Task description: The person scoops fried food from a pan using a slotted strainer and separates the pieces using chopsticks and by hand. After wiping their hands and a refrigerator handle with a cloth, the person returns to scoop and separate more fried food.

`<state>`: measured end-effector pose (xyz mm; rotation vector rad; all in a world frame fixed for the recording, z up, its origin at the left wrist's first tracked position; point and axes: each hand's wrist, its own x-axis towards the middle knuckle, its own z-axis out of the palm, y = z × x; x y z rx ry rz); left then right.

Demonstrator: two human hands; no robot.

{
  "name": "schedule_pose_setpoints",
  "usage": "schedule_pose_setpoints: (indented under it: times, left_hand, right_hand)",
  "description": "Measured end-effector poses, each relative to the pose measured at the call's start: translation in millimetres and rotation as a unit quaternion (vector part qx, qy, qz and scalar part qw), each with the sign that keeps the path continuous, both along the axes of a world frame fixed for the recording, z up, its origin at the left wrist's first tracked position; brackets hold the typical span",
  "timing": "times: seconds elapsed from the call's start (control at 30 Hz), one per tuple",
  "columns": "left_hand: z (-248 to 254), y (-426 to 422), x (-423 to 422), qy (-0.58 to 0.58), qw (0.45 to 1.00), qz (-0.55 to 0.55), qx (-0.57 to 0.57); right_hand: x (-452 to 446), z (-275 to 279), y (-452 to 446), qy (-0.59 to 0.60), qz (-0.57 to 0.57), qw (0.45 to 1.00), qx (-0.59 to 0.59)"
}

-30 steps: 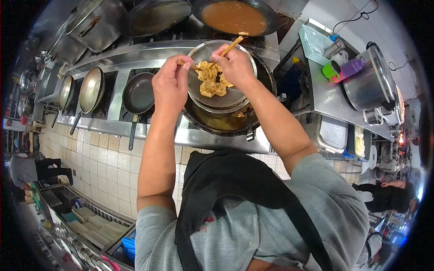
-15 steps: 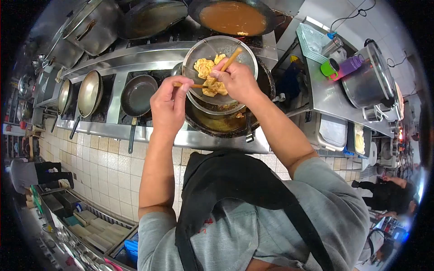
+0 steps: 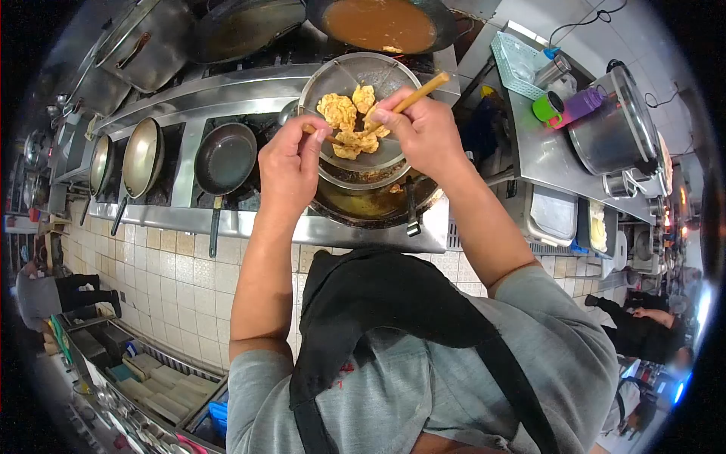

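Head view: fried pieces [image 3: 336, 111], golden and craggy, lie in a mesh strainer [image 3: 393, 80] above the dark wok [image 3: 359, 206]; what the strainer rests on, I can't tell. Left hand [image 3: 290, 159] pinches a wooden stick [image 3: 326, 136] between thumb and fingers; right hand [image 3: 427, 132] is closed round a second stick [image 3: 425, 88], its upper end angled out to the right. Both lower ends seem to meet at the nearest piece (the right hand sits close, so contact is hard to judge). My read on handling: light, crisp outside, softer within, greasy, apt to crumble if squeezed. I'd take hold at the thick middle, not the ragged fringe. Edges: the strainer's rim rings the work; most open room is on its far side, where bare mesh shows. On the near side a black handle [image 3: 412, 210] juts over the wok's front rim; frying pan [image 3: 227, 159] well apart, left; counter [image 3: 541, 155] off right.
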<state>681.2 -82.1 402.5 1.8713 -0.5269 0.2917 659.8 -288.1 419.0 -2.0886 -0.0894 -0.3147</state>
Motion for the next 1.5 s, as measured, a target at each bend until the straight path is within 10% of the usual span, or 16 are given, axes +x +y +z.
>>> schedule_pose_setpoints:
  times: [0.13,1.5]
  left_hand:
    - [0.6,-2.9,-0.3,-0.012,1.000,-0.005,0.013]
    - [9.9,-14.4,37.3,-0.033,0.999,-0.011,-0.010]
  right_hand:
    - [16.4,-62.4,-13.8,0.034,-0.009,0.999,0.009]
    - [72.1,-28.8,-17.4,-0.007,-0.044,0.999,0.032]
